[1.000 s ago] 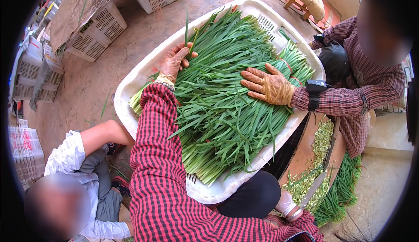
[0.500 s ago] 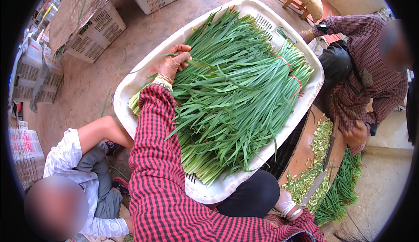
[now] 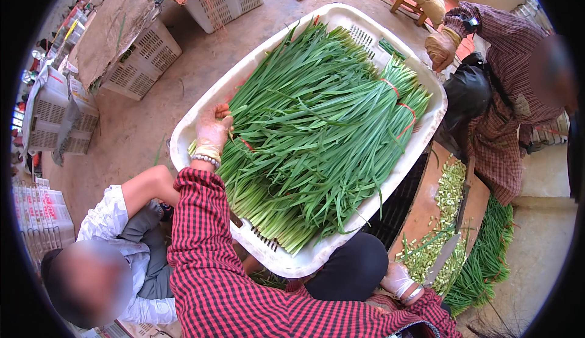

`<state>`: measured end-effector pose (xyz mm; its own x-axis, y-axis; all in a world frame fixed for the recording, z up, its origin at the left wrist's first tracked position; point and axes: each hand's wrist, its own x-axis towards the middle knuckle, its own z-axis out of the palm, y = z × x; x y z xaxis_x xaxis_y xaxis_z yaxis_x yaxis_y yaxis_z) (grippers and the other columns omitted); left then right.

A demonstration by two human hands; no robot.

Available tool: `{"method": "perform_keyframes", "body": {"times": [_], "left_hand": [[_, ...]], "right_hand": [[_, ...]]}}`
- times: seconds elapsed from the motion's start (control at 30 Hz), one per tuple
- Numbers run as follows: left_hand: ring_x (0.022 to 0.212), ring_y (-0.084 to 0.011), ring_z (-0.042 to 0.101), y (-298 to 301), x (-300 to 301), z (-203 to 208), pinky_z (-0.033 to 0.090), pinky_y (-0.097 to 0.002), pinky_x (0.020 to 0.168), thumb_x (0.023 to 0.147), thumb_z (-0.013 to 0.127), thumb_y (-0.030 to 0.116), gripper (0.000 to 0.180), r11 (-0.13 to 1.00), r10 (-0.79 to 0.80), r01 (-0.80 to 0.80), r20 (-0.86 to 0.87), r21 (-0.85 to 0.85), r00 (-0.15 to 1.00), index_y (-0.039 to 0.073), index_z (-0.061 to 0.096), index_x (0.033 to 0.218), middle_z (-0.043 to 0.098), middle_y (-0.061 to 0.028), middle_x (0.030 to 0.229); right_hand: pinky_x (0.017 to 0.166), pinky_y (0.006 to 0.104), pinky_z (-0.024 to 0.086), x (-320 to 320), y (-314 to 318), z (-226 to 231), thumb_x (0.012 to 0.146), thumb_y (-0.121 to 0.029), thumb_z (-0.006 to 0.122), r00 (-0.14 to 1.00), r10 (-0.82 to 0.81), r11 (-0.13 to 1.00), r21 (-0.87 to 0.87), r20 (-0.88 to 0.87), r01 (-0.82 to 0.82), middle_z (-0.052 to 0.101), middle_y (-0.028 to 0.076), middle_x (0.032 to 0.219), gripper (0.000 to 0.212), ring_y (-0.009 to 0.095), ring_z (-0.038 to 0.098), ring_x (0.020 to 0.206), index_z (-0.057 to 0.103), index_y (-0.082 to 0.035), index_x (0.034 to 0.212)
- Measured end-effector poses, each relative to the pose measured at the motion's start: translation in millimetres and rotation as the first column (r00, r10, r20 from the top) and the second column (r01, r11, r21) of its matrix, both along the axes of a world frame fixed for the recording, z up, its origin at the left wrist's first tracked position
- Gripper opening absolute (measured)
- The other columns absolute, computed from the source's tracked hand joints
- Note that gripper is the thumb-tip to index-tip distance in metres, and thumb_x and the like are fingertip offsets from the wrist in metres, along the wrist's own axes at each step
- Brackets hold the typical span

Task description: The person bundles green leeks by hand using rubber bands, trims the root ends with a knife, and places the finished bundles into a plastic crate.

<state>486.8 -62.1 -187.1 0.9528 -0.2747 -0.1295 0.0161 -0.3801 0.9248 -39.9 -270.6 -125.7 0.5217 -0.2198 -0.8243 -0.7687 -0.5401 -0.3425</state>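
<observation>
Bunches of green garlic chives (image 3: 292, 125), some tied with red bands, fill a white plastic crate (image 3: 259, 44) in front of me. At the crate's left side is my left hand (image 3: 212, 136), in a thin glove. Its fingers are closed at the edge of the leaves, in a pinch on chives. My right hand (image 3: 399, 282), also gloved, is low on the right, closed at the near end of a knife (image 3: 443, 256); its handle is hidden. The blade lies over chopped pale stem pieces on a wooden board (image 3: 420, 213).
More chives (image 3: 484, 265) lie right of the board. A co-worker in a checked shirt (image 3: 506, 45) sits at the right, beside another blade (image 3: 464, 201). Another person in a white shirt (image 3: 103, 213) sits at lower left. Plastic crates (image 3: 143, 58) and a stool (image 3: 409, 9) stand farther off.
My left hand has moved down and left along the crate's side, out of the leaves. The co-worker's near hand has gone from beside the board. My right hand stays by the knife.
</observation>
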Motion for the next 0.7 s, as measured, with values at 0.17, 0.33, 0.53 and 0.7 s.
{"method": "perform_keyframes", "body": {"times": [0.17,0.33,0.53,0.7], "left_hand": [[0.055,-0.0104,0.055,19.9,-14.3,20.2,0.044,-0.0238,0.044,0.090,0.059,0.016,0.026,0.981,-0.092,0.127,-0.227,0.146,0.970,0.000,0.064,0.110,0.064,-0.0015,0.073],[0.050,-0.0034,0.046,53.4,-37.4,18.2,0.039,-0.0193,0.043,0.097,0.060,0.021,0.028,0.962,-0.187,0.057,-0.496,-0.266,0.848,0.000,0.062,0.115,0.060,0.0023,0.073],[0.052,-0.0045,0.050,79.7,-58.5,18.8,0.047,-0.0214,0.050,0.095,0.066,0.023,0.032,0.870,-0.245,-0.040,-0.503,-0.491,0.829,0.001,0.061,0.118,0.058,0.0029,0.074],[0.052,-0.0046,0.050,52.7,-66.8,43.6,0.047,-0.0219,0.050,0.095,0.066,0.023,0.031,0.790,-0.278,-0.093,-0.489,-0.606,0.827,0.002,0.062,0.118,0.058,0.0032,0.075]], "right_hand": [[0.085,0.0431,0.051,-7.9,2.9,1.7,0.089,-0.025,0.059,0.974,-0.127,0.988,0.115,0.188,0.106,0.068,0.022,0.107,0.041,0.040,0.065,0.101,0.060,-0.010,0.127],[0.086,0.0437,0.051,-15.5,3.3,-4.4,0.091,-0.025,0.057,0.966,-0.165,0.979,0.150,0.201,0.136,0.068,0.024,0.107,0.043,0.041,0.065,0.101,0.057,-0.010,0.132],[0.084,0.0450,0.051,-16.4,3.8,-4.0,0.093,-0.030,0.057,0.972,-0.156,0.984,0.117,0.177,0.137,0.068,0.026,0.103,0.044,0.042,0.065,0.099,0.056,-0.009,0.131],[0.082,0.0462,0.051,-28.0,6.0,-21.9,0.093,-0.036,0.056,0.958,-0.170,0.983,0.105,0.231,0.149,0.068,0.026,0.100,0.044,0.042,0.065,0.096,0.058,-0.010,0.129]]}}
